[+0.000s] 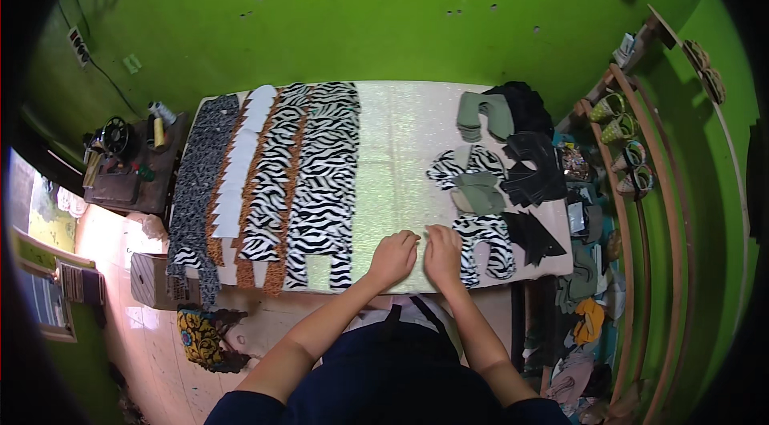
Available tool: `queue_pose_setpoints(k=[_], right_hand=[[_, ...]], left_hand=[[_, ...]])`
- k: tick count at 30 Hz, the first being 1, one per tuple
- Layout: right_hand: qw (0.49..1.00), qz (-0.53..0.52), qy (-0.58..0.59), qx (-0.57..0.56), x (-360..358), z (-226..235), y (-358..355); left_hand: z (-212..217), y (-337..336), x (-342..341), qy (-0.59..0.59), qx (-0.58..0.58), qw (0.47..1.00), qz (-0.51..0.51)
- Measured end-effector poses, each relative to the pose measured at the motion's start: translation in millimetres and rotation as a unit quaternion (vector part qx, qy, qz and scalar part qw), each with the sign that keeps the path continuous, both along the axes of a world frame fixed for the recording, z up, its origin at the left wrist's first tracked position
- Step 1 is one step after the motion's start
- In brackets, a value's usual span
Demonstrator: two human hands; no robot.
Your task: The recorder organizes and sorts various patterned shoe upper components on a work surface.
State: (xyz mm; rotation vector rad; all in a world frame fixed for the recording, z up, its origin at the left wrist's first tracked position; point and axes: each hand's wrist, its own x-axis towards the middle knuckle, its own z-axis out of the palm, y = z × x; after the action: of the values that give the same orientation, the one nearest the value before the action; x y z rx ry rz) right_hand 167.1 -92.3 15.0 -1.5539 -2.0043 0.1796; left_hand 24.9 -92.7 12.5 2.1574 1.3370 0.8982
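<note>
My left hand and my right hand are close together at the table's near edge, fingers curled inward. Whatever they may hold is too small or hidden to make out. Under them lies the pale, shiny table top. Just right of my right hand is a zebra-print U-shaped piece. To the left, overlapping rows of cut pieces run away from me: zebra-print pieces, brown-edged zebra pieces, white zigzag-edged pieces and grey patterned pieces.
At the table's right are green U-shaped pieces, green pieces and black pieces. A sewing machine stands at far left. A wooden rack with shoes lines the right wall. A patterned stool sits below the table's left.
</note>
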Motion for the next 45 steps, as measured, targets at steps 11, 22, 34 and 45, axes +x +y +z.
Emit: queue_pose_setpoints(k=[11,22,34,45], right_hand=[[0.993,-0.021,-0.057,-0.096,165,-5,20],[0.996,0.022,-0.022,-0.079,170,2,24],[0.991,0.087,0.079,-0.07,137,34,69],[0.981,0.161,-0.03,-0.109,12,-15,120]], left_hand=[[-15,33,132,0.017,-0.03,0.998,0.043],[-18,39,141,0.047,-0.065,0.995,0.058],[44,65,95,0.021,-0.064,0.992,0.107],[-5,86,-10,0.155,-0.042,0.962,0.223]])
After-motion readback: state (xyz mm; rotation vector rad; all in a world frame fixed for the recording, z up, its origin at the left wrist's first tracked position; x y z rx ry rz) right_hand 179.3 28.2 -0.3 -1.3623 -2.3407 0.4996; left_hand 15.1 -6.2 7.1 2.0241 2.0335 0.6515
